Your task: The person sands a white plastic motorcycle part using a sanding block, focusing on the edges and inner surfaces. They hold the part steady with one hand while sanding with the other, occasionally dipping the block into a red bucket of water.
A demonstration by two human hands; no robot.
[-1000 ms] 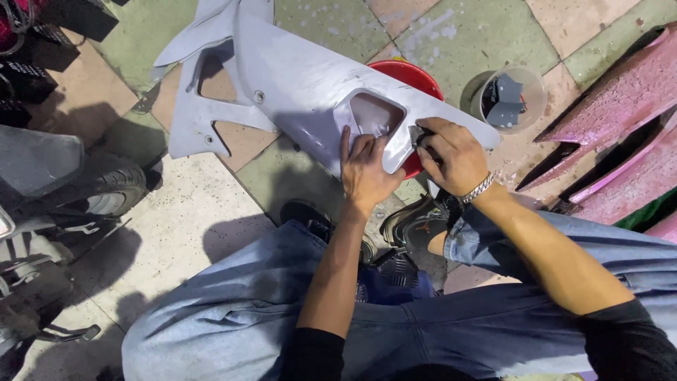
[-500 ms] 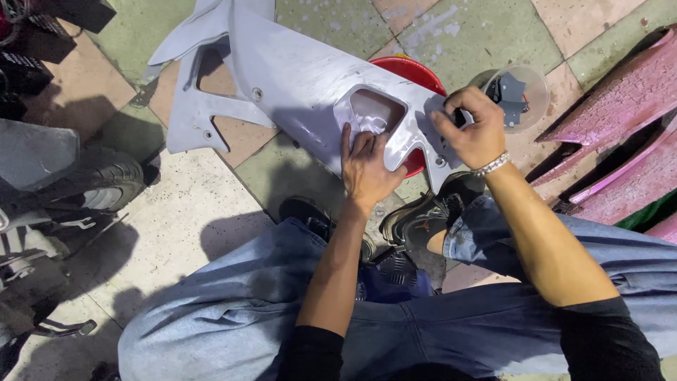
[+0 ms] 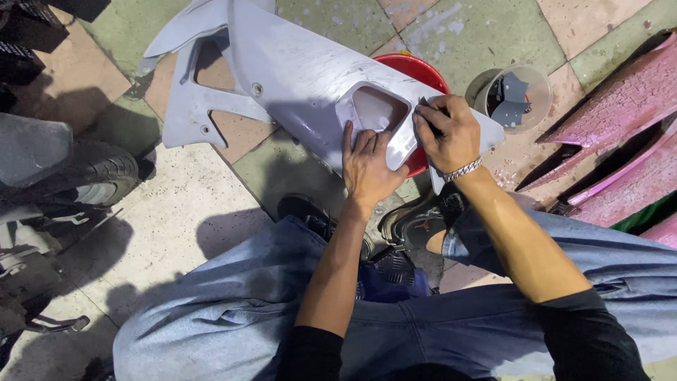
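presently: grey panel [image 3: 296,77] propped over red bucket [image 3: 416,70] on tiled floor. left hand [image 3: 370,169] flat on it, holding nothing; right hand [image 3: 444,130] curled tight around dark sanding piece [image 3: 428,107] at panel edge.

A red bucket [image 3: 423,70] sits at centre on the tiled floor [image 3: 176,226], a clear cup [image 3: 518,95] at two o'clock, pink panels [image 3: 620,120] at three, a tyre [image 3: 84,173] at nine.

Grey motorcycle fairing panel [image 3: 296,77], scuffed, tilted across red basin [image 3: 423,70]
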